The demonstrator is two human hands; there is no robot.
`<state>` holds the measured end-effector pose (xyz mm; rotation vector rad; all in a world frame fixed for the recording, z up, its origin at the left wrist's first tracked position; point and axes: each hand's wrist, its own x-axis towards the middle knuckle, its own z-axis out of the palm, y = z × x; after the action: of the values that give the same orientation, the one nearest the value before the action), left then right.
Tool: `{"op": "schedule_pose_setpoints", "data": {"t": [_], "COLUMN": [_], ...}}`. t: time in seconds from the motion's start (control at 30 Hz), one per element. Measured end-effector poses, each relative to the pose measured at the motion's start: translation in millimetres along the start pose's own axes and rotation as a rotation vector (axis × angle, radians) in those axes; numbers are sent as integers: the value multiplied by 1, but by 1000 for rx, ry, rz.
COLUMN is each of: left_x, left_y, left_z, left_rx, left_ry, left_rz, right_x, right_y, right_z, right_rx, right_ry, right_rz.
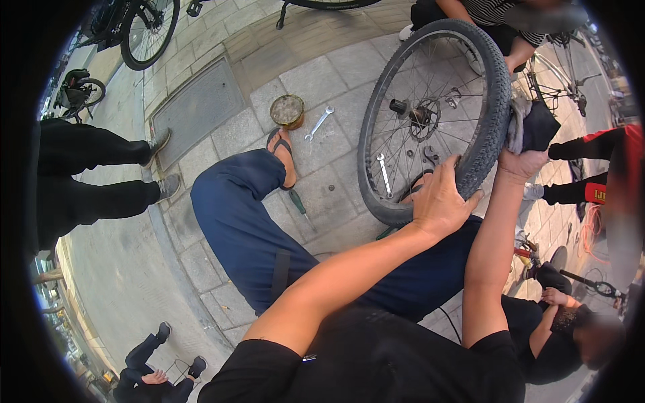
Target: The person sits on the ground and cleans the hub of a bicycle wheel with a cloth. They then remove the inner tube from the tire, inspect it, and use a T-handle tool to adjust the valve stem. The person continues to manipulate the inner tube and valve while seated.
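fingers of the left hand [443, 201] curl around the tyre of a bicycle wheel [424, 121] at its near edge; the right hand [527, 163] holds a grey cloth [516, 127] beside the tread. the wheel leans above the paving [329, 77], long axis running lower left to upper right, freehub [398, 106] pointing left. beyond sit a wrench [319, 123] and a tub [287, 111].

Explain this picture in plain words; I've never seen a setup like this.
No machine here: these are a person's bare hands, filmed by a fisheye camera worn on the head and looking down, which bends straight edges. The left hand grips a bicycle wheel by its tyre. The right hand is at a grey cloth beside the tyre; its grip is unclear. On the paving are a round bowl, a wrench and a screwdriver; a second wrench shows through the wheel.
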<state>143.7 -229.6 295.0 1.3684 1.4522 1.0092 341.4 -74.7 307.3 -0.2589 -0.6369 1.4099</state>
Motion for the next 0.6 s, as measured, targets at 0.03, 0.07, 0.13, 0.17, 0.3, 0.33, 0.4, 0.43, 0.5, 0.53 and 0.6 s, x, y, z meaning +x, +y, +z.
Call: {"op": "schedule_pose_setpoints", "data": {"t": [0.03,0.07,0.13,0.17,0.3,0.33,0.4,0.43,0.5,0.53,0.6], "left_x": [5,10,23,29,39,38,29,27,27,28,30], "left_y": [2,5,13,17,23,19,9,3,-8,-12,-16], "left_z": [7,14,29,38,71,78,91,97,108,113,120], "left_rx": [-7,-17,-21,-33,-55,-49,-86,-100,-138,-152,-154], "left_ry": [9,7,5,7,-13,-20,-31,-50,-15,0,-2], "left_rz": [5,3,-32,-55,-101,-103,-51,-40,42,79,84], "right_x": [1,3,7,9,14,14,11,9,5,4,4], "right_y": [-6,-12,-21,-24,-36,-39,-46,-48,-49,-48,-44], "right_z": [-3,-7,-17,-23,-46,-49,-52,-52,-50,-48,-45], "right_rx": [189,303,147,48,-100,-112,-248,-325,-345,-358,-419], "right_ry": [-52,-183,-293,-103,215,215,230,328,208,187,213], "right_rz": [67,140,63,-23,-196,-205,-210,-242,-200,-191,-209]}}
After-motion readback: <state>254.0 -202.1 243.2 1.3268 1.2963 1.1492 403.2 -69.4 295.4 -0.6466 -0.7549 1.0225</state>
